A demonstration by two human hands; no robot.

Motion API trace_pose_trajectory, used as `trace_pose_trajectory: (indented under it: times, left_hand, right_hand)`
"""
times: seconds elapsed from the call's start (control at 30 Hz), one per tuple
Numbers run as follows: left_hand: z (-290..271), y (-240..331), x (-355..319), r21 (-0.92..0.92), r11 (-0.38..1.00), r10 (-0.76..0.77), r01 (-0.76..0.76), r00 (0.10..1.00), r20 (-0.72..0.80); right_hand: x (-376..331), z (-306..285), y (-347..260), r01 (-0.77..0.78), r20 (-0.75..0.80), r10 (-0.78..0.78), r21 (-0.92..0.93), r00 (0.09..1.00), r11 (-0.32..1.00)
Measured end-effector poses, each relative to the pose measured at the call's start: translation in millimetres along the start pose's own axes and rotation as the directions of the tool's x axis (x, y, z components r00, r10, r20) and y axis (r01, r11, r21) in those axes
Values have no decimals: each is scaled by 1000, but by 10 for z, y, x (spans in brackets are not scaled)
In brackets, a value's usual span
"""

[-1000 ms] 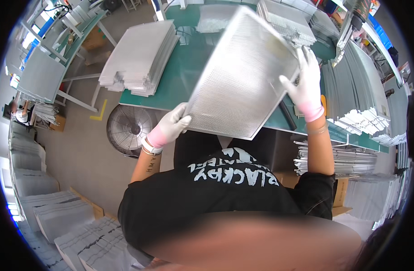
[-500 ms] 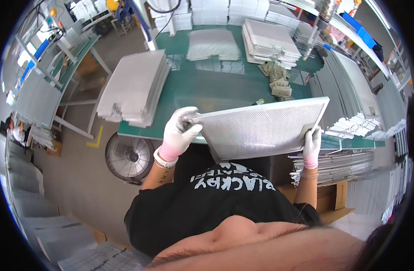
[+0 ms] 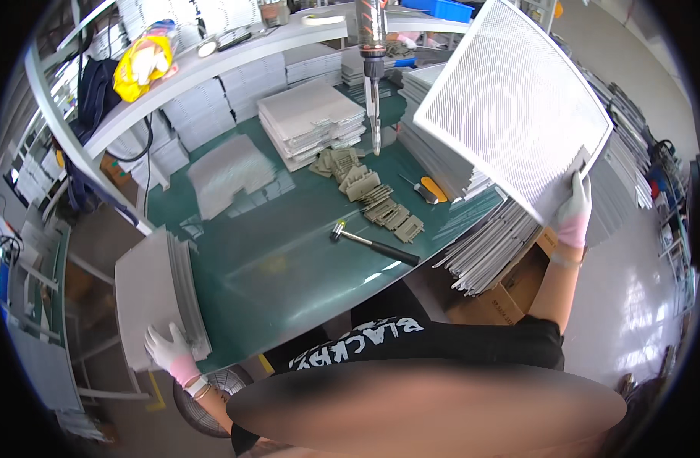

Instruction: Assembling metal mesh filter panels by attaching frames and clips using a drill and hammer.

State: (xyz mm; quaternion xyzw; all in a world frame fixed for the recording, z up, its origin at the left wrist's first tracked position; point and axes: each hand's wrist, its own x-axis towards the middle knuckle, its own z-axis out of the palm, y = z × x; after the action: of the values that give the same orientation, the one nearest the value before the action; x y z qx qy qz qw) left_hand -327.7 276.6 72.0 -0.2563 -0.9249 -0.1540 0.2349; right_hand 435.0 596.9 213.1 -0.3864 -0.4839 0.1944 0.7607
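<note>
With gloved fingers closed on its lower corner, my right hand (image 3: 575, 210) holds up a white-framed mesh panel (image 3: 518, 107) at the right, tilted and clear of the table. Fingers spread, my left hand (image 3: 170, 351) rests at the near end of a stack of grey mesh sheets (image 3: 153, 286) on the table's left edge. Between the hands, a small hammer (image 3: 379, 247) with a black handle lies near the front edge of the green table (image 3: 266, 282). Farther back is a scattered row of grey-green plastic parts (image 3: 361, 185).
An electric screwdriver (image 3: 373, 65) hangs over the table. An orange-handled tool (image 3: 432, 189) lies by stacked panels (image 3: 441, 145) on the right. Thin mesh sheets (image 3: 231, 172) and a taller pile (image 3: 308, 114) sit farther back. Frame strips (image 3: 495, 248) and cardboard (image 3: 510, 298) are below the right edge.
My left hand has let go of the mesh panel and moved to the left stack. My right hand has raised the panel to the right. The view has turned rightward.
</note>
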Motion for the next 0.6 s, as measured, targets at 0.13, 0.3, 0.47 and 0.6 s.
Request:
trace_pose_trajectory:
  times: [0.13,0.3,0.47,0.6]
  left_hand:
    - [56,-9,32,72,984,-179,166,946,270]
    - [-315,349,50,298,941,-264,161,900,347]
    - [-231,399,131,178,977,-178,118,910,374]
    - [-130,277,188,60,990,-139,126,920,365]
  right_hand:
    - [718,133,84,449,292,-341,-615,893,649]
    - [1324,709,773,-214,92,216,-34,972,976]
    - [1729,852,1210,-441,6,452,236,892,866]
    - [1773,741,1125,-203,11,248,-539,969,817]
